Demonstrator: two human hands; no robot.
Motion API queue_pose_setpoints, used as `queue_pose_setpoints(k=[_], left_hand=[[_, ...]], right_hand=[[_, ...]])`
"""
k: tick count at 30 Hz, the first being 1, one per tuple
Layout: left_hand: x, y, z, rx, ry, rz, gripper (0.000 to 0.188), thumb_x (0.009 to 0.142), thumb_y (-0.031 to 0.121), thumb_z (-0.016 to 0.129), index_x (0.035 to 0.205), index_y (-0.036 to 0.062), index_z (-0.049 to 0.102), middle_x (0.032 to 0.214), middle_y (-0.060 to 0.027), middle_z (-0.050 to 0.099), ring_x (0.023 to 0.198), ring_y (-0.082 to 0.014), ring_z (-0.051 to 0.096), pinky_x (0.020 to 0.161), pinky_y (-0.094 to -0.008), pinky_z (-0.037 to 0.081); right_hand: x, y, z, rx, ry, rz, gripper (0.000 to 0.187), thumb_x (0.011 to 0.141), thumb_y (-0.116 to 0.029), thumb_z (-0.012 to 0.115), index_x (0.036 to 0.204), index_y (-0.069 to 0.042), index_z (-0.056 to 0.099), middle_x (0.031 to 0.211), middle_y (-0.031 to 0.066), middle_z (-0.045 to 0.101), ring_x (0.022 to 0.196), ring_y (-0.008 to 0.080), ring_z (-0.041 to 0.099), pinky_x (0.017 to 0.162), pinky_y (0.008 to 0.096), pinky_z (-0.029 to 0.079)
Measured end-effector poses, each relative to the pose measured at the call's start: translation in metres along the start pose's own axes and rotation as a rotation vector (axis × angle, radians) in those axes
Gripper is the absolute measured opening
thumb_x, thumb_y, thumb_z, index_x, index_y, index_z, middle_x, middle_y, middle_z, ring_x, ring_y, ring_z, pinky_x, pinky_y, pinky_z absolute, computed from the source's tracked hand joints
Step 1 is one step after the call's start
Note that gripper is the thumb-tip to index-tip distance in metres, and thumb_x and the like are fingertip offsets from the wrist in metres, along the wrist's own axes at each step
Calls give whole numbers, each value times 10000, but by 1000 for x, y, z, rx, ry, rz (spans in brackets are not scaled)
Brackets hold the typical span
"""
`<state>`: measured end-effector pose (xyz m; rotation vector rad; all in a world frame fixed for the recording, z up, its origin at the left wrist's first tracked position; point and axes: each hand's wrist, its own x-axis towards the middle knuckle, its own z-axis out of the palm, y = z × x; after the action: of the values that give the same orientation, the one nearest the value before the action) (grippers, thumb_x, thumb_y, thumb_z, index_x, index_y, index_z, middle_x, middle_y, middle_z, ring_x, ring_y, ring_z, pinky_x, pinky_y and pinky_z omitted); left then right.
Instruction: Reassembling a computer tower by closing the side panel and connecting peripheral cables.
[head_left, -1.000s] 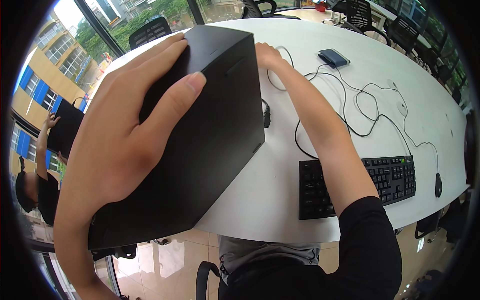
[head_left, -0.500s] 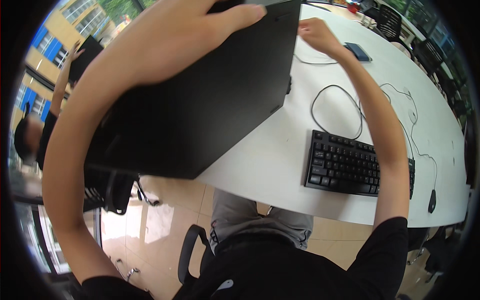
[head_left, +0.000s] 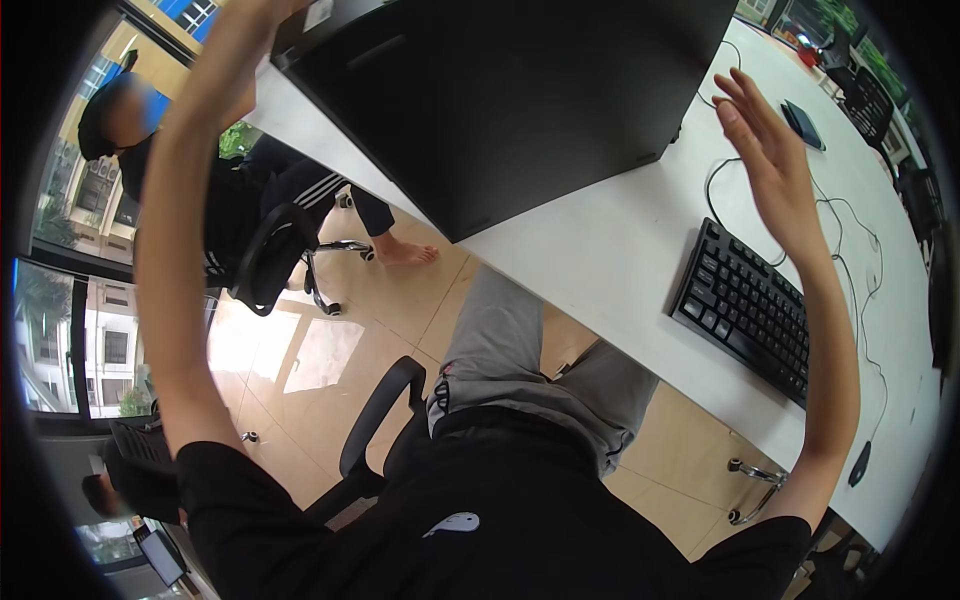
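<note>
A large black box-like case (head_left: 500,110), perhaps a computer tower, stands on the white table (head_left: 570,255) at the top of the view. Its broad flat side faces me, and the upper part is cut off. My left hand (head_left: 262,12) reaches to the case's far left corner; its fingers run out of the picture, so their grip is hidden. Just right of the case is my right hand (head_left: 768,160), open with fingers stretched out and nothing in it. Below that hand lies a black keyboard (head_left: 745,305), partly covered by my right forearm.
A dark phone-like slab (head_left: 803,125), loose thin cables (head_left: 868,270) and a small black mouse (head_left: 860,463) lie on the table's right side. At left, a person (head_left: 235,190) sits on a wheeled chair (head_left: 270,260). My chair's armrest (head_left: 385,410) is beside my leg.
My right hand has gone from closed beside the case's edge to open. My left hand has moved from across the case's top to its far left corner. The whole view has turned.
</note>
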<state>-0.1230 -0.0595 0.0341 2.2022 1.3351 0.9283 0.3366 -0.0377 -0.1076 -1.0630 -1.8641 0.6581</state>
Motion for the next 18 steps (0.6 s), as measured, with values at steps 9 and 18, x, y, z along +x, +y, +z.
queue_pose_setpoints(k=[9,18], left_hand=[[-111,-95,128,-926,384,-300,741,1156,586,329,1585,3,491,1562,-147,585,1435,-273,551,1253,-457,352],[-159,-90,202,-531,479,330,735,1171,532,315,1672,-6,319,1669,-140,441,1541,-278,416,1289,-457,252]], right_hand=[[-6,-41,73,25,25,137,1080,1047,-680,603,1683,110,231,1633,341,453,1517,347,488,1214,385,392],[22,-40,102,118,15,167,1022,994,-839,527,1381,104,472,1062,178,608,969,170,523,936,320,450]])
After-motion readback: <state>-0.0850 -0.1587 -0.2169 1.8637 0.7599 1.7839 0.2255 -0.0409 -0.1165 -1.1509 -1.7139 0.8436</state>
